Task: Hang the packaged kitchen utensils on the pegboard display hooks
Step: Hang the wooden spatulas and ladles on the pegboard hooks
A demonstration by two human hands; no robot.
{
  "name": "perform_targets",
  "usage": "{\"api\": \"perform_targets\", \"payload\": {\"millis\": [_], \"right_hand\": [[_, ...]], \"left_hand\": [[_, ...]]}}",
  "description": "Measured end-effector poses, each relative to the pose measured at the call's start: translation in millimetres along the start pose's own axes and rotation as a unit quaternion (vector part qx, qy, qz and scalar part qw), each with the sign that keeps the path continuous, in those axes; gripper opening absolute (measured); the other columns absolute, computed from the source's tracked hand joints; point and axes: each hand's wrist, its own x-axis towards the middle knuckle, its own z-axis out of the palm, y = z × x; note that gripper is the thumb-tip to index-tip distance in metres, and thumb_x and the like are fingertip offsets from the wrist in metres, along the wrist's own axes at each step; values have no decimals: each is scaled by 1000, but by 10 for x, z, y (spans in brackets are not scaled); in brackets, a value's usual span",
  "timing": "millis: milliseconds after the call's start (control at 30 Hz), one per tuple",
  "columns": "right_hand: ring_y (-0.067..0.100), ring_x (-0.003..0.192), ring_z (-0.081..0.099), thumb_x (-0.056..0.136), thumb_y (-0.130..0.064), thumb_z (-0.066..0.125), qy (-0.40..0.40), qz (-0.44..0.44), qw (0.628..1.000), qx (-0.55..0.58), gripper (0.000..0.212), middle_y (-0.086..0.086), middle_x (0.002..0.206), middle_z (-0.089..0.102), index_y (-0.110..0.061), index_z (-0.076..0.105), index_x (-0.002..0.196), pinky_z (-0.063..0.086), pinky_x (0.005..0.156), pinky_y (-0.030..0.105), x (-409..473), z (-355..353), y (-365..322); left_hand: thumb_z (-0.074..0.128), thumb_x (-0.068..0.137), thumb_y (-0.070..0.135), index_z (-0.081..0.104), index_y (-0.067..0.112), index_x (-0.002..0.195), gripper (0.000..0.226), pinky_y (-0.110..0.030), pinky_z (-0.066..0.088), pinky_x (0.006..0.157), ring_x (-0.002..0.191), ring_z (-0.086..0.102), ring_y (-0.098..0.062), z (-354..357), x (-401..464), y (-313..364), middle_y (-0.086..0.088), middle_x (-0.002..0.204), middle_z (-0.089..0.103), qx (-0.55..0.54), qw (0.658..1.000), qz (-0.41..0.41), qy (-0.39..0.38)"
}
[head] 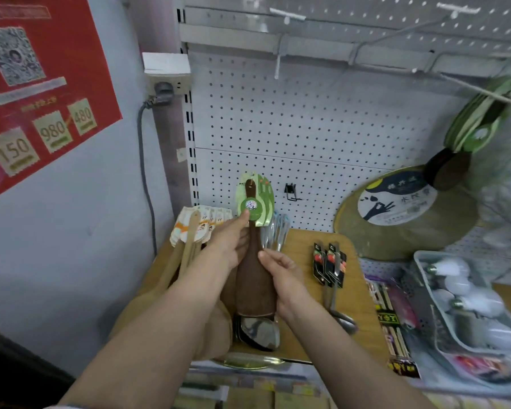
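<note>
Both my hands hold a stack of dark brown wooden spatulas [252, 287] with green card labels [255, 202] at the handle tops. My left hand [232, 240] grips the handles from the left, thumb on the round green sticker. My right hand [281, 271] grips the blades from the right. The stack is upright in front of the white pegboard [307, 119]. A small black hook [291, 191] sticks out of the board just right of the labels. More of the same spatulas [466, 137] hang on a long hook at the upper right.
Light wooden spatulas with orange-white cards [195, 228] lie left on the wooden shelf [354, 290]. Carded peelers [329, 265], whisks [276, 234], a metal ladle bowl [260, 332], a round board [407, 211], chopstick packs [391, 317] and a tray of bulbs [466, 302] surround them.
</note>
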Motion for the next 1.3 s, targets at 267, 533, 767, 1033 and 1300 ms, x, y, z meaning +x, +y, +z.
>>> {"api": "perform_targets", "payload": {"millis": [267,533,767,1033,1300], "right_hand": [[32,89,71,86,-6,77,27,25,999,-18,18,24,106,74,-4,69,103,59,88,50,-98,-690,-89],[34,95,72,83,-9,81,69,43,996,-36,17,21,105,75,-8,71,96,58,92,52,-106,-1210,-94],[33,93,73,85,-10,80,72,86,992,-65,12,16,98,76,-9,71,93,62,77,42,-6,-1356,-68],[34,89,74,87,-13,79,128,129,980,-76,5,15,92,77,-12,74,90,61,82,53,192,-1138,-3],[32,87,73,85,-18,79,156,168,966,-120,12,13,91,76,-14,73,95,62,82,52,339,-1011,-56]], "left_hand": [[74,91,31,67,12,103,24,-19,47,45,73,62,-14,537,57,-478,-3,88,70,35,999,-38,18],[76,89,21,61,14,89,17,-19,46,41,72,57,-11,976,32,-899,-3,85,64,25,995,-70,63],[80,86,26,66,4,113,37,-23,50,49,85,69,-20,1036,88,-1077,-11,99,72,36,989,-84,115],[77,89,22,63,5,118,37,-27,48,57,82,66,-18,961,361,-1058,-10,100,71,56,987,-111,104],[74,92,19,57,5,127,42,-21,49,40,80,67,-18,888,587,-1055,-10,107,70,47,986,-123,103]]}}
